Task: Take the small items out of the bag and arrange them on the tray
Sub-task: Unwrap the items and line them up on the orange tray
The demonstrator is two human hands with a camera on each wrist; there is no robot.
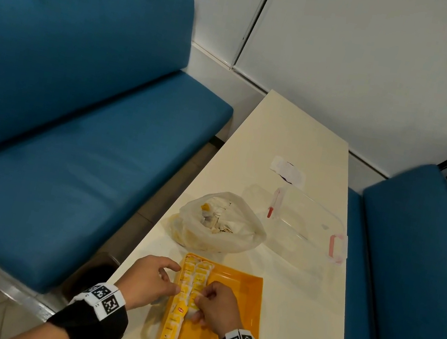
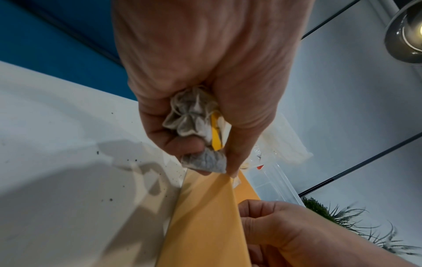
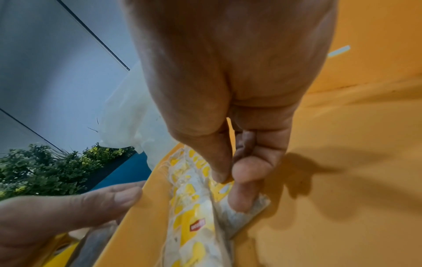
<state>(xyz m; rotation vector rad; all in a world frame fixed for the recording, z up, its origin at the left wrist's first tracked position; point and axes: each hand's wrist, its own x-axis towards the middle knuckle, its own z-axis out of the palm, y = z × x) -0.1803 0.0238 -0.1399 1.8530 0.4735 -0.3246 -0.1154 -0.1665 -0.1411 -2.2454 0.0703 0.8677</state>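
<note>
Left hand [image 2: 205,75]: I see it clutching a bunch of tea bags [image 2: 194,117] just left of the tray [image 1: 235,319].
Right hand [image 1: 218,306]: thumb and forefinger pinch one tea bag [image 3: 242,211], setting it into the second row [image 1: 198,283].
Bag [image 1: 219,224]: open, just beyond the tray, more inside.
Handling: I judge them light, soft and tearable; take them by the paper tag or edge.
Room: the tray's right half is bare; the clear container [image 1: 304,227] sits far right on the surface [image 1: 295,314].
</note>
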